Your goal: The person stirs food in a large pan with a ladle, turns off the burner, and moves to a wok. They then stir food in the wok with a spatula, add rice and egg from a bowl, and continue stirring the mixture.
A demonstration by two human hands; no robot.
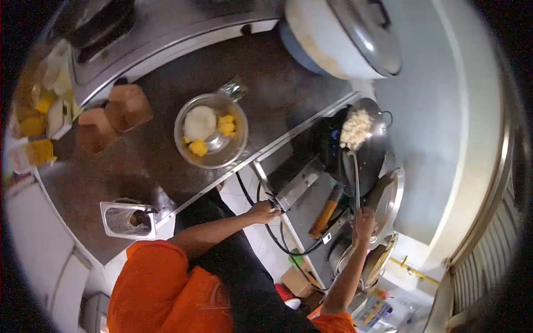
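My right hand (365, 223) is closed round the end of a long-handled metal cooking utensil (356, 180). Its head is hidden under pale, chopped food (356, 129) in a dark wok (377, 150). The wok sits on a gas burner, where a little blue flame (335, 135) shows. At the stove's front edge, my left hand (264, 212) has its fingers closed on what looks like the stove knob (274, 206). A wooden-handled tool (325, 216) lies on the stove between my hands.
On the dark counter stand a metal bowl (179, 130) with white and yellow food, an open cardboard box (127, 108) and a metal container (114, 222). A large lidded pot (327, 39) is at the back. Lids (391, 202) lean right of the stove; a black hose (266, 236) hangs in front.
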